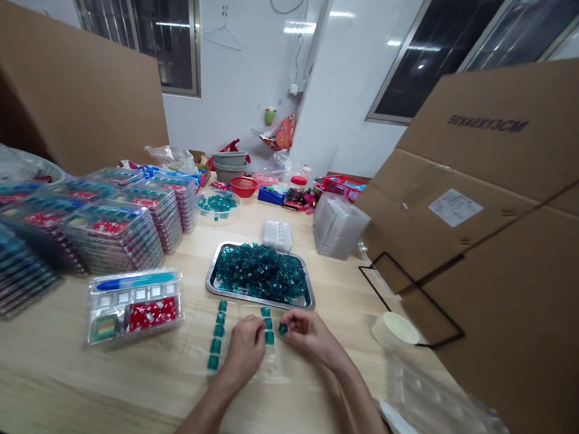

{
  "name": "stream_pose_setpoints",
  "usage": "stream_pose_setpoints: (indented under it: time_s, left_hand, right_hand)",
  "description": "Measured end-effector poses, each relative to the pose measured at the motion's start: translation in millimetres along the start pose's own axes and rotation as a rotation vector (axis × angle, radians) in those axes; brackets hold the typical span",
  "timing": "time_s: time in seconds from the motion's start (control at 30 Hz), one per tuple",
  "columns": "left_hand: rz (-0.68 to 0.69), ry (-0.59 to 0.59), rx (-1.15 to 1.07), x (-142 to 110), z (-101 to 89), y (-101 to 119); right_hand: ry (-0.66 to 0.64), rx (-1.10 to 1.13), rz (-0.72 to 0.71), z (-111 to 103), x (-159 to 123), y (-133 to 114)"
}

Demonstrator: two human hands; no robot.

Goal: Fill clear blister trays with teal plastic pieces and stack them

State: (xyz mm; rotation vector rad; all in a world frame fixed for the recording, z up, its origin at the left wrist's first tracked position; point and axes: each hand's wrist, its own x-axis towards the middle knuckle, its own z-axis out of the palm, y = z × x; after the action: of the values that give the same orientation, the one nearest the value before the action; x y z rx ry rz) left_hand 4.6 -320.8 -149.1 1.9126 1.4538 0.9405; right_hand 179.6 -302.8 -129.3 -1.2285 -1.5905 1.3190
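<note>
My left hand [247,347] rests with curled fingers on a clear plastic tray [239,344] lying on the wooden table [82,387]. Small teal blocks sit in the tray's cells, one column on the left [217,336] and a few near my fingers [267,322]. My right hand [308,332] pinches one teal block [283,328] at the tray's right edge. Just beyond both hands stands a metal pan [215,286] heaped with teal blocks [261,273].
Stacks of filled clear packs [115,234] line the left. One pack with a blue pen [133,306] lies nearer. Empty clear trays [338,226], a tape roll [396,329], large cardboard sheets [511,226] on the right, baskets at the back.
</note>
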Motion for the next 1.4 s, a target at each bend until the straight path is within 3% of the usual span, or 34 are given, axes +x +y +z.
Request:
stream_pose_setpoints:
  time_s: [0.13, 0.3, 0.43, 0.7, 0.93, 1.03, 1.1, 1.2, 1.27, 1.4]
  left_hand:
    - [-0.023, 0.010, -0.007, 1, 1.2, -3]
    - [-0.031, 0.014, -0.013, 1, 0.6, -3]
    - [-0.035, 0.014, -0.015, 1, -1.9, 1]
    - [-0.048, 0.012, -0.019, 1, -0.6, 1]
    - [-0.042, 0.012, -0.039, 0, 1.9, -1]
    - [-0.046, 0.009, -0.040, -1, 4.0, -2]
    - [-0.048, 0.006, -0.036, -1, 4.4, -1]
    - [-0.043, -0.003, -0.023, -1, 3.3, 1]
    - [-0.037, -0.005, -0.020, -1, 2.5, 3]
    - [-0.034, 0.002, -0.018, -2, 3.5, 2]
  right_hand:
    - [-0.180, -0.134, 0.015, 10, -9, -13]
    - [-0.103, -0.452, -0.139, 17, -12, -22]
    - [-0.093, -0.564, -0.152, 22, -13, -29]
    - [-0.193, -0.496, -0.167, 20, -13, -30]
    - [-0.147, -0.559, -0.202, 34, -13, -25]
    - [-0.160, -0.503, -0.205, 30, -11, -22]
    - [-0.083, -0.442, -0.196, 20, -7, -17]
    - [0.262, -0.447, -0.215, 3, 1, -3]
    - [0.406, -0.570, -0.185, -2, 6, 11]
    - [0.342, -0.797, -0.139, 1, 11, 29]
